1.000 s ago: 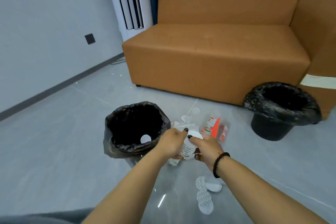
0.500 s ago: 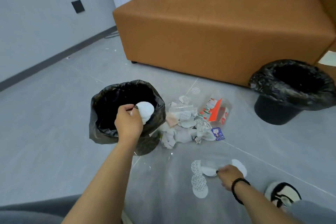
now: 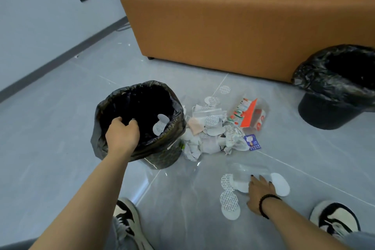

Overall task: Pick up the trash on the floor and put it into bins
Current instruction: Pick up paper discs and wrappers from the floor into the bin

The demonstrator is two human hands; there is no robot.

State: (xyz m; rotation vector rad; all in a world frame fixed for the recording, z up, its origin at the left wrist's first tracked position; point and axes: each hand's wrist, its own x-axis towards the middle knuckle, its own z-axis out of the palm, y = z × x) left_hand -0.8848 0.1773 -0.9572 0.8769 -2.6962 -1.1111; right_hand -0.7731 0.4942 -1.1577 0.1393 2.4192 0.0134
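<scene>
near bin [image 3: 105,111]: beside trash pile [image 3: 215,134] for short drops | left hand [image 3: 122,136]: over its mouth, fingers loosely curled, holding nothing I can see | right hand [image 3: 260,191]: fingers flat on white pads [image 3: 281,183] on floor, gathering them

The room is evenly and brightly lit, soft and cool, so shadows under my arms are faint. The glossy floor [image 3: 60,148] throws back pale streaks of glare near my left shoe [image 3: 126,221]. My wide lens bends the wall and sofa [image 3: 233,26] edges outward. Details look slightly soft overall.
</scene>
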